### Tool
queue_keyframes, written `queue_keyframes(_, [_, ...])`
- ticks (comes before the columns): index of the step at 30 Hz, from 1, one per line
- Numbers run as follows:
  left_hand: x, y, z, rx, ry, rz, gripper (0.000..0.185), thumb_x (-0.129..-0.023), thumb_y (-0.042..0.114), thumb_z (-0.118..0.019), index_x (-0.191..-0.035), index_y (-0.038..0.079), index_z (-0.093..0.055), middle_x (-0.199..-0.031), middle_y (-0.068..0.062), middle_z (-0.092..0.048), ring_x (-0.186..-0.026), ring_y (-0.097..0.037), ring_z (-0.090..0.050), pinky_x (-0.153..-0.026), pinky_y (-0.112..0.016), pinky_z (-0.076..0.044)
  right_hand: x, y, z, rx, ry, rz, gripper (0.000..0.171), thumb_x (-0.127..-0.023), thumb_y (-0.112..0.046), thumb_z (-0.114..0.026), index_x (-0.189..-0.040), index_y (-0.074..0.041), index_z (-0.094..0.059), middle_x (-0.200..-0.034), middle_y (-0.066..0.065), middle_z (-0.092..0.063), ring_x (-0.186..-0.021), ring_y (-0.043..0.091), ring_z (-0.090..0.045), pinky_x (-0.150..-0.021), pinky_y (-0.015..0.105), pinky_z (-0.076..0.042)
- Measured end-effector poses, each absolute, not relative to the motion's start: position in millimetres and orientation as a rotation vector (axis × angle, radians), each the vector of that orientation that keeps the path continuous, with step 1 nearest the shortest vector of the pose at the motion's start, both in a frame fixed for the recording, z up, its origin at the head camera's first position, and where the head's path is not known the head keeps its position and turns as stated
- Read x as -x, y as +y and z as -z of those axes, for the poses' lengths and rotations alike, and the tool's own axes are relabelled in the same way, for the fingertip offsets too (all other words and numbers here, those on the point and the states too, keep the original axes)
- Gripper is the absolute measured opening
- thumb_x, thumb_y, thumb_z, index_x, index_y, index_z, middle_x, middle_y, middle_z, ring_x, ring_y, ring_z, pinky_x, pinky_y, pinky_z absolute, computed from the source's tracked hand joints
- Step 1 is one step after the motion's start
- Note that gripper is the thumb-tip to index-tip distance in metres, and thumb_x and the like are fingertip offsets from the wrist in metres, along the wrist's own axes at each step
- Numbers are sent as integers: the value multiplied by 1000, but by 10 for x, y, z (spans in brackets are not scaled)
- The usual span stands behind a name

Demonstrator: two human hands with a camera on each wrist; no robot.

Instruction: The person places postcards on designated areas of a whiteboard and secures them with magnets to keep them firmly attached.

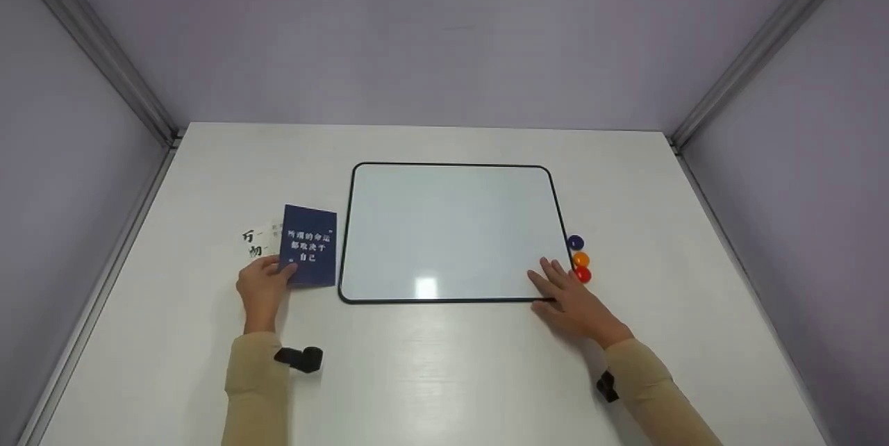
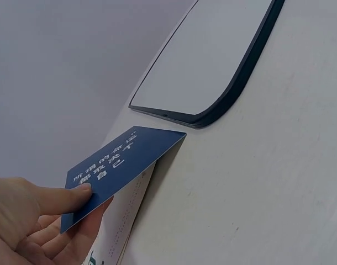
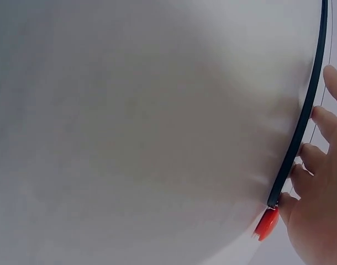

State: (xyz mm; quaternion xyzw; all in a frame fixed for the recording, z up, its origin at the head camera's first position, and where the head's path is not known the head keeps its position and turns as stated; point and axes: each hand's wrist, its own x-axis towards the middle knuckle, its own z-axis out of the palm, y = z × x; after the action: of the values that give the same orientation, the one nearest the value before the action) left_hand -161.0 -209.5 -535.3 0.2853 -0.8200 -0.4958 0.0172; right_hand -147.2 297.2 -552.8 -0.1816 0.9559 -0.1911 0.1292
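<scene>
My left hand (image 1: pixel 264 287) pinches a dark blue card (image 1: pixel 309 246) with white Chinese characters between thumb and fingers. In the left wrist view, the thumb lies on top of the card and the fingers are beneath it; the card tilts above the table. White cards (image 1: pixel 257 242) with black characters lie partly hidden under it. To the right is a whiteboard (image 1: pixel 444 230) with a black rim. My right hand (image 1: pixel 575 301) spreads its fingers over the board's near right corner. Beside that hand is a red round magnet-like piece (image 1: pixel 582 274).
An orange round piece (image 1: pixel 581 260) and a dark blue one (image 1: pixel 576 242) line up behind the red one, along the board's right edge. The white table (image 1: pixel 430 376) is bounded by a pale back wall (image 1: pixel 430 36) and side panels.
</scene>
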Motion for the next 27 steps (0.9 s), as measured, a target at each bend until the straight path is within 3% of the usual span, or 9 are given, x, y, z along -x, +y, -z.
queue_keyframes(6, [1623,-2096,5344,-898,-2496,1556,40,-90,10,-65,-124,-10,-57,-124,-31,-60,-124,-43,-55,-112,-50,-39,1475,2970,5516,516,2780,548,60,-97,-39,-52,-151,-22,-31,-163,10,-20,-152,37,-15,-119,62,-20])
queue_keyframes(13, [1619,-2055,5313,-887,-2450,1571,38,-87,8,-67,-120,-10,-59,-121,-31,-61,-118,-44,-59,-107,-49,-44,1478,2962,5517,509,2780,545,60,-97,-40,-52,-151,-23,-31,-163,9,-19,-152,36,-14,-120,61,-20])
queue_keyframes(18, [1612,-2011,5268,-871,-2457,1578,37,-88,9,-65,-120,-9,-59,-120,-31,-63,-113,-43,-62,-98,-46,-49,1475,2968,5523,525,2785,546,61,-97,-40,-53,-151,-21,-32,-163,11,-20,-151,37,-15,-120,61,-19])
queue_keyframes(21, [1610,-1990,5255,-859,-2458,1564,36,-89,10,-65,-120,-8,-60,-119,-30,-64,-107,-41,-65,-86,-35,-53,1473,2967,5520,531,2787,554,61,-97,-39,-53,-151,-21,-33,-163,11,-20,-151,37,-16,-120,62,-20])
queue_keyframes(23, [1609,-1982,5251,-850,-2456,1564,35,-89,10,-65,-119,-7,-61,-117,-30,-65,-96,-35,-69,-76,-24,-52,1473,2962,5515,531,2787,557,61,-97,-39,-54,-150,-21,-33,-163,11,-20,-151,37,-15,-120,62,-20])
queue_keyframes(27, [1608,-1969,5246,-844,-2435,1598,35,-87,11,-67,-117,-7,-62,-115,-29,-67,-72,-8,-64,-61,-10,-44,1477,2953,5516,523,2788,568,60,-96,-39,-54,-150,-21,-33,-163,11,-20,-152,37,-15,-120,61,-19])
